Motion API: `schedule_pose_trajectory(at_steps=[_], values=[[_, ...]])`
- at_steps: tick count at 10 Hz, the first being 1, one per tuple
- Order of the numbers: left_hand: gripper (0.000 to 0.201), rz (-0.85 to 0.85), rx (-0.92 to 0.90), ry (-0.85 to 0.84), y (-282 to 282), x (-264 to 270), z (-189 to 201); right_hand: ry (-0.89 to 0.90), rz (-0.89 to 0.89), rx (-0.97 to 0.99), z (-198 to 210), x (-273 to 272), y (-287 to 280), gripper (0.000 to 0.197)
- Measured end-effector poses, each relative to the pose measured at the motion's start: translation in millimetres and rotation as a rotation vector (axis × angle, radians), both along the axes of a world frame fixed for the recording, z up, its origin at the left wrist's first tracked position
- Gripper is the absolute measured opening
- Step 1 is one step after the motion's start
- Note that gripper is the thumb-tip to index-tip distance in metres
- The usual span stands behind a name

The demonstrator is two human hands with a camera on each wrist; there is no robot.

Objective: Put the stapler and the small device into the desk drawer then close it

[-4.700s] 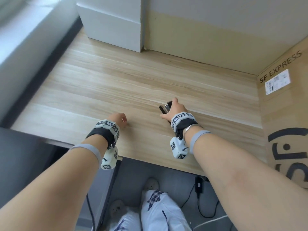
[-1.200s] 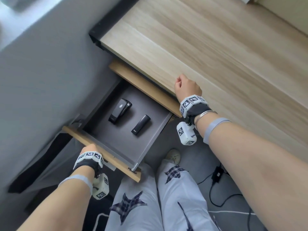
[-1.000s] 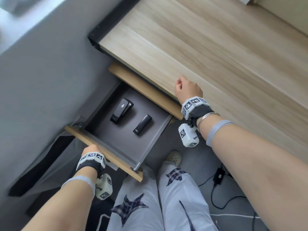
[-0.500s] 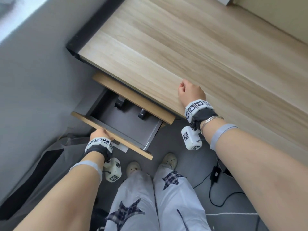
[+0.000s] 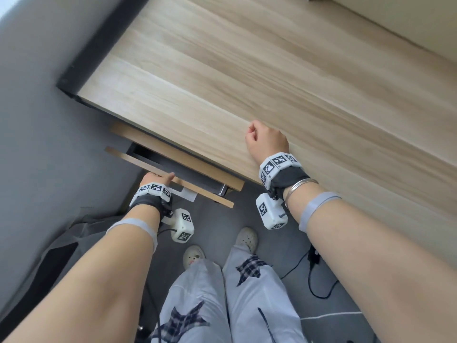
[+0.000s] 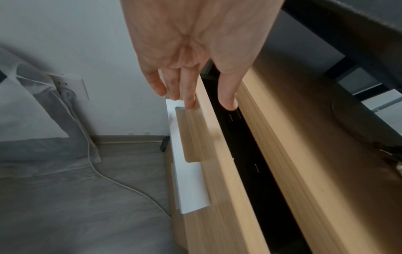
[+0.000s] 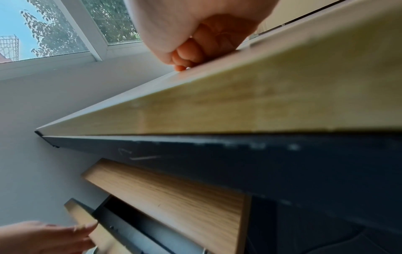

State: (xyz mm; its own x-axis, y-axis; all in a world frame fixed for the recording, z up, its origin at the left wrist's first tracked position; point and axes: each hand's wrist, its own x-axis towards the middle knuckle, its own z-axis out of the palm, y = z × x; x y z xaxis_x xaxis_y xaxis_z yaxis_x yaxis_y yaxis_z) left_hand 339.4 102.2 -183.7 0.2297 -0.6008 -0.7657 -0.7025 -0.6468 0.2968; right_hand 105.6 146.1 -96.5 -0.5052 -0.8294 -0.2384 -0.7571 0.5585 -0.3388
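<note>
I had my left hand (image 5: 155,179) on the front panel of the drawer (image 5: 173,179), fingers (image 6: 189,96) straight and lying against the wood, thumb over its top edge, pushing rather than gripping. My right hand (image 5: 265,142) sat curled into a loose fist on the surface (image 5: 272,78), holding nothing, just steadying me.

Only a narrow dark slot of drawer interior showed between the front panel and the fixed strip under the surface. I could not see the stapler or the small device at that point; I judged they were inside, hidden beneath the surface.

To finish well, I reckoned I should keep the push square to the front so the drawer ran true on its slides instead of racking, ease off near the end so the contents did not slide and knock the back, and lift my thumb clear of the top edge before the gap shut, or it would get nipped.

Compared with about a second before, the drawer had gone from wide open, with the black stapler and the slim dark device lying side by side on its grey floor, to nearly shut. My left hand had travelled in with the panel; my right fist had barely shifted.
</note>
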Motion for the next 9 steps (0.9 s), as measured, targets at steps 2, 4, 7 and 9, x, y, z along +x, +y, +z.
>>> schedule_pose_trajectory(at_steps=[2,4,7,9], values=[[0.063,0.009,-0.062,0.065,-11,-21,-1,-0.032,-0.015,-0.013,-1,-1,-2,0.02],[0.058,0.049,-0.096,0.124,-20,-31,-4,-0.043,-0.014,-0.024,1,-1,0,0.019],[0.03,0.072,-0.014,0.135,-28,-37,-8,-0.049,-0.007,-0.04,2,-3,1,0.019],[0.063,-0.15,0.013,0.038,-22,-34,7,-0.058,0.013,-0.049,6,-2,3,0.021]])
